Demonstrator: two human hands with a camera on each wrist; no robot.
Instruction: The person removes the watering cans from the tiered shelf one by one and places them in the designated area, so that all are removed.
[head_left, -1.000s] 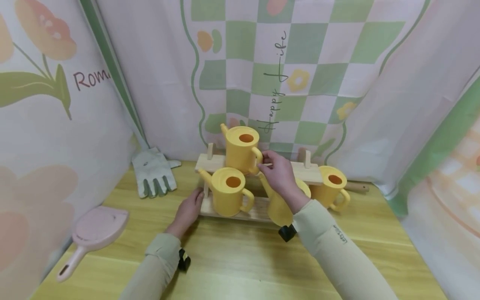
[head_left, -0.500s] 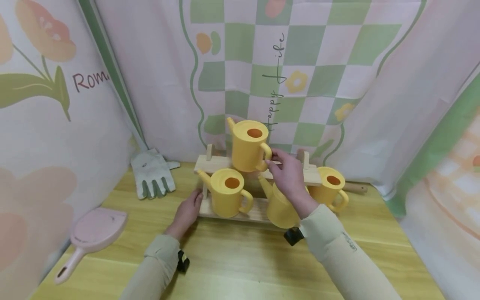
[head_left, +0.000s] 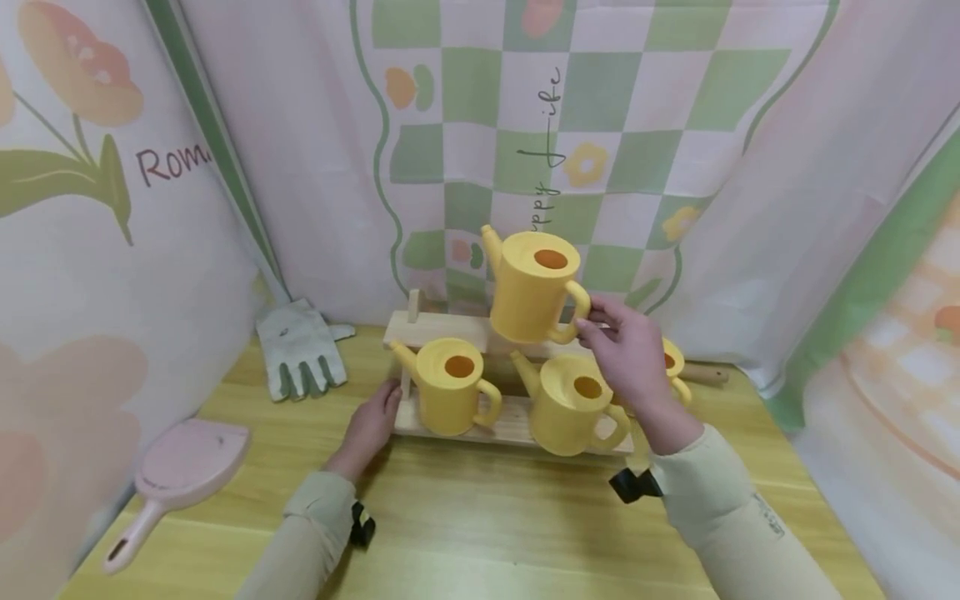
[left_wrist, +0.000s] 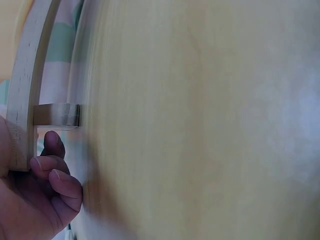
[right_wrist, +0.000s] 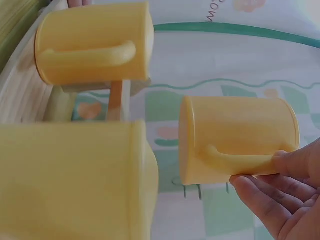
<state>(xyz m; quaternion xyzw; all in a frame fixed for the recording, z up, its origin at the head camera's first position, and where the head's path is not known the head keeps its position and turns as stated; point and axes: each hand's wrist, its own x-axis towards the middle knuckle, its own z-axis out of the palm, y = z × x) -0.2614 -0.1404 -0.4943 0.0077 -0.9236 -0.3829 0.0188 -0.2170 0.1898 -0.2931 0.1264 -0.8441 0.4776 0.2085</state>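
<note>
My right hand [head_left: 628,354] pinches the handle of a yellow watering can [head_left: 527,296], its spout to the left, held upright over the upper board of a two-tier wooden rack [head_left: 438,327]. In the right wrist view thumb and fingers close on the handle of that can [right_wrist: 240,125]. My left hand [head_left: 371,427] grips the left end of the rack's lower board; the left wrist view shows its fingers curled around the board end [left_wrist: 21,120]. Two more watering cans stand on the lower board, one at left [head_left: 447,400] and one at right [head_left: 566,417].
Behind my right hand, another yellow can [head_left: 673,358] is partly hidden at the rack's right. A wooden handle [head_left: 707,374] lies beyond it. At left on the table are a white-grey glove [head_left: 300,346] and a pink dustpan [head_left: 191,462]. A patterned curtain [head_left: 525,125] hangs behind.
My right hand has lifted the watering can off the upper board and moved it to the right. My left hand has stayed on the rack.
</note>
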